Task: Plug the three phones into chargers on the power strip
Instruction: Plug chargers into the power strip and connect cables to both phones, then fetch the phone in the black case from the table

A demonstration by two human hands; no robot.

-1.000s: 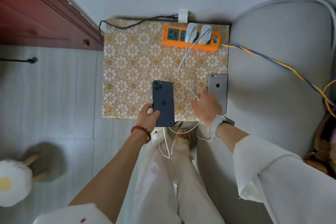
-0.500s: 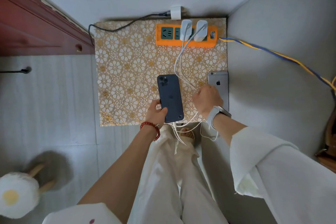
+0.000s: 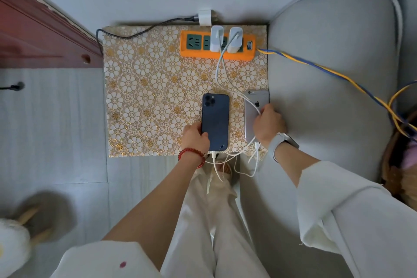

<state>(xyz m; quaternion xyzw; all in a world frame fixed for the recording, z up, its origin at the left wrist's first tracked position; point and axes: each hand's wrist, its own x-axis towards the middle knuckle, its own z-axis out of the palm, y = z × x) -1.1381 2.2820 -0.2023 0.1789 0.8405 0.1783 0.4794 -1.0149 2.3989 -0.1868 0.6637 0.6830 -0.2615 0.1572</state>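
An orange power strip (image 3: 187, 52) lies at the far edge of a small floral-topped table (image 3: 144, 101), with two white chargers (image 3: 216, 38) plugged into it. White cables (image 3: 220, 74) run from them toward me. A dark blue phone (image 3: 215, 119) lies face down, a white cable in its bottom end; my left hand (image 3: 194, 136) holds its lower left edge. A silver phone (image 3: 253, 106) lies face down at the table's right edge. My right hand (image 3: 268, 124) rests on it and pinches a white cable. A third phone is not visible.
A third white charger (image 3: 205, 17) with a dark braided cable (image 3: 140, 32) sits behind the table. A grey sofa cushion (image 3: 334, 79) borders the table's right side, crossed by a blue-and-yellow cord (image 3: 327, 70). A red wooden door (image 3: 33, 36) stands left, a wicker basket (image 3: 397, 165) right.
My right hand has moved right with the white cable, from between the phones onto the silver phone. My left hand keeps its hold on the dark blue phone, which has barely shifted.
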